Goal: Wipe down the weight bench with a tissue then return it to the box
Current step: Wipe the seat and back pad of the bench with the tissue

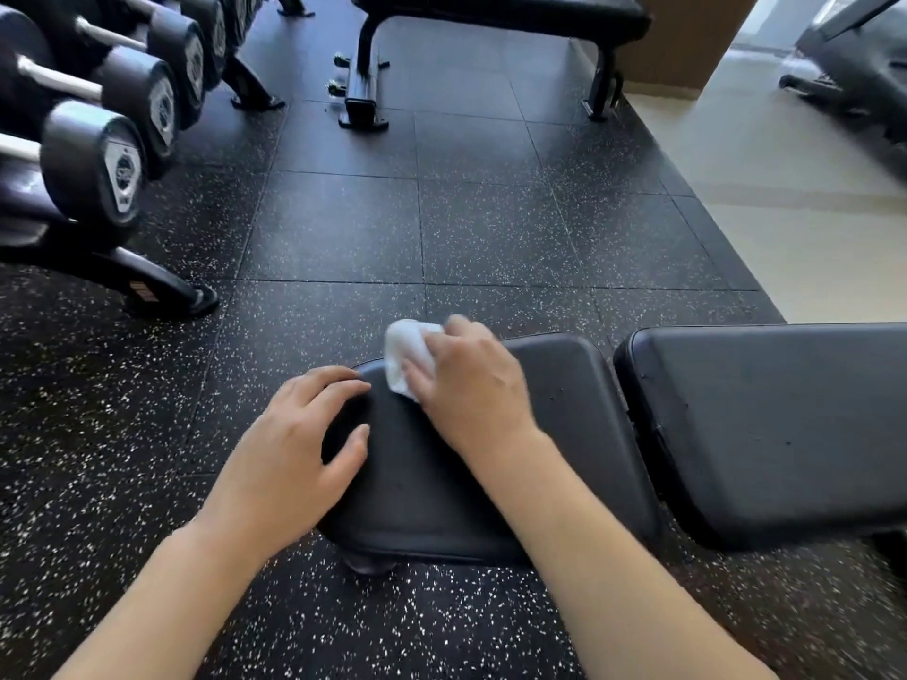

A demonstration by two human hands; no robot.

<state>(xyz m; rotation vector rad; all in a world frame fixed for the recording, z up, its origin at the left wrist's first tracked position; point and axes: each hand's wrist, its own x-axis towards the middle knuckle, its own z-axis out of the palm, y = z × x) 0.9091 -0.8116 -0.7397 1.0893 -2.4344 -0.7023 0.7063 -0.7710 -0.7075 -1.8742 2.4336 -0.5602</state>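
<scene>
The speckled rubber floor (319, 228) carries a dumbbell rack (98, 154) at far left, a second flat bench (491, 12) beyond, and in the foreground the weight bench, its long back pad (765, 424) to the right of the smaller seat pad (441, 483). On the seat pad's left edge the left hand (289, 463) rests with its grip spread flat and holding nothing, while the right hand (471, 380) presses its grip down on the bunched white tissue (407, 355) at the pad's far left corner. The wiping step looks under way with only this corner covered, so the next move likely calls for sweeping the tissue rightward to the back pad; no tissue box is in view.
</scene>
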